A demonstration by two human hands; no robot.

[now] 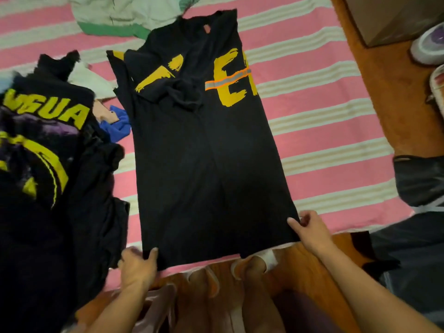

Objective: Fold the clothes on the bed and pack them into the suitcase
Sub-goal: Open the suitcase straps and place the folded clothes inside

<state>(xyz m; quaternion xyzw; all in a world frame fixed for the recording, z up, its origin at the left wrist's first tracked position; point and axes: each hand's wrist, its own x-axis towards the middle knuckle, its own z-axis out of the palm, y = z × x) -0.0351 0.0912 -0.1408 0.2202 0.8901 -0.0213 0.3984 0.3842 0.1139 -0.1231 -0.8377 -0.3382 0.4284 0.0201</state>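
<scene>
A black T-shirt with yellow lettering and an orange-grey stripe lies lengthwise on the pink striped bed, its sides folded in and its neck at the far end. My left hand pinches the hem's near left corner, thumb on top. At the near right corner my right hand grips the hem in the same way. No suitcase is plainly in view.
A heap of dark clothes with yellow-green print lies left of the shirt. A blue cloth peeks out beside it. A white and green garment lies at the far end. Shoes and a dark bag sit on the orange floor at right.
</scene>
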